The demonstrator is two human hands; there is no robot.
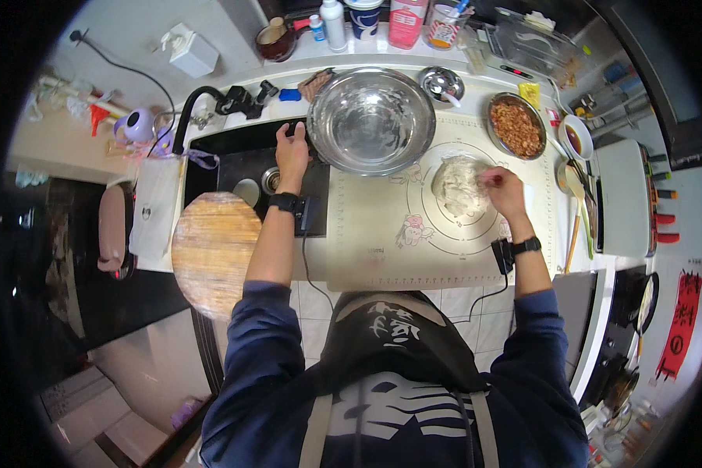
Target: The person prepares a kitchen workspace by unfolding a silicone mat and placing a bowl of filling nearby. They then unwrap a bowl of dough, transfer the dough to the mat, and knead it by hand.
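My left hand [292, 153] is over the black sink, just left of a large stainless steel bowl [374, 123]. Its fingers are apart and it holds nothing that I can see. Pale residue coats the inside of the bowl. A rough, pale lump of dough [457, 186] lies on a beige silicone kneading mat [368, 234] printed with rings and rabbits. At the dough's right edge is my right hand [505, 188], its fingers curled together. Whether those fingertips pinch some dough is hidden.
A round wooden board [216, 251] overlaps the sink's [234, 137] front edge. Behind the mat stand a small metal bowl [441, 83] with a white spoon and a metal bowl of minced filling [516, 126]. To the right are a bowl of dark liquid [576, 138] and a knife block [623, 199].
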